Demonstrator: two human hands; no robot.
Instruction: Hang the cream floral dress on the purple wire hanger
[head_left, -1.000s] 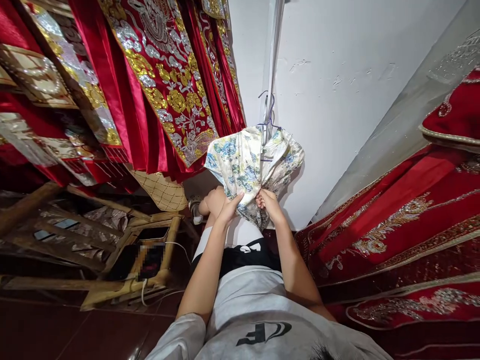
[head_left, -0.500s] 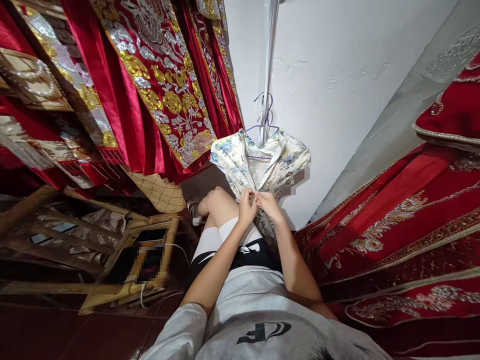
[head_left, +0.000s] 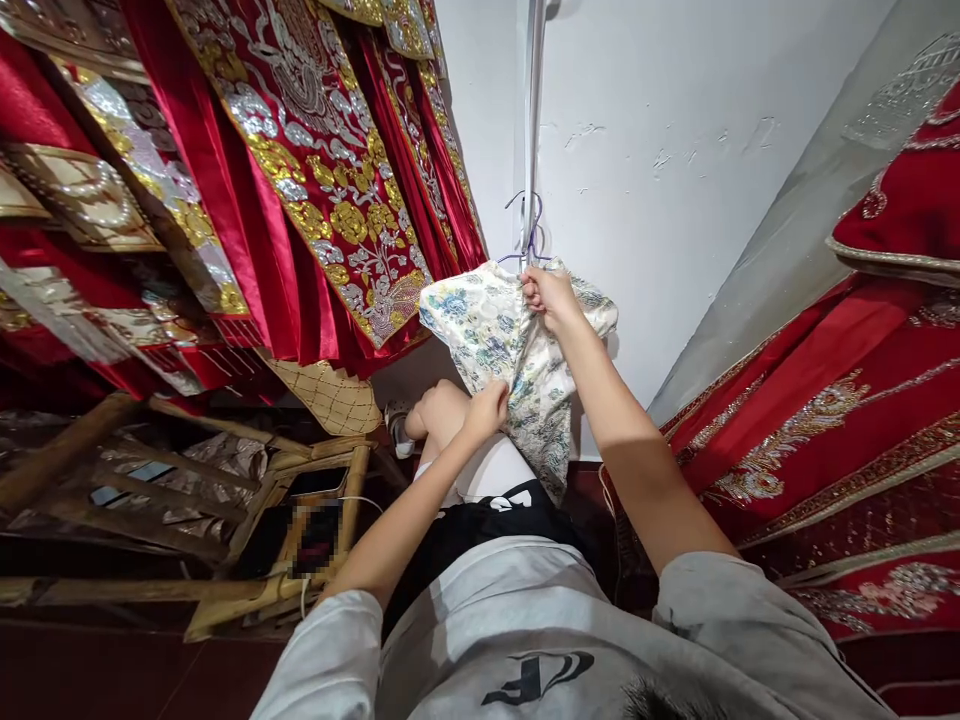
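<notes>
A white blouse with blue and green flowers hangs in front of me on a thin purple hanger. Its two front edges meet along the middle. My right hand is closed on the blouse near the collar, just below the hanger's hook. Lower on the front edge, my left hand pinches the cloth, and the front is stretched between both hands. The fingertips of each hand are partly hidden, so any fastener there cannot be made out.
A metal pole runs down the white wall behind the hanger. Red embroidered garments hang at the left, and more red garments stand close at the right. At lower left is a bamboo chair with a phone on it.
My right hand has moved up from the middle of the blouse to its collar. My left hand stays low on the edge. The open neckline is now drawn together.
</notes>
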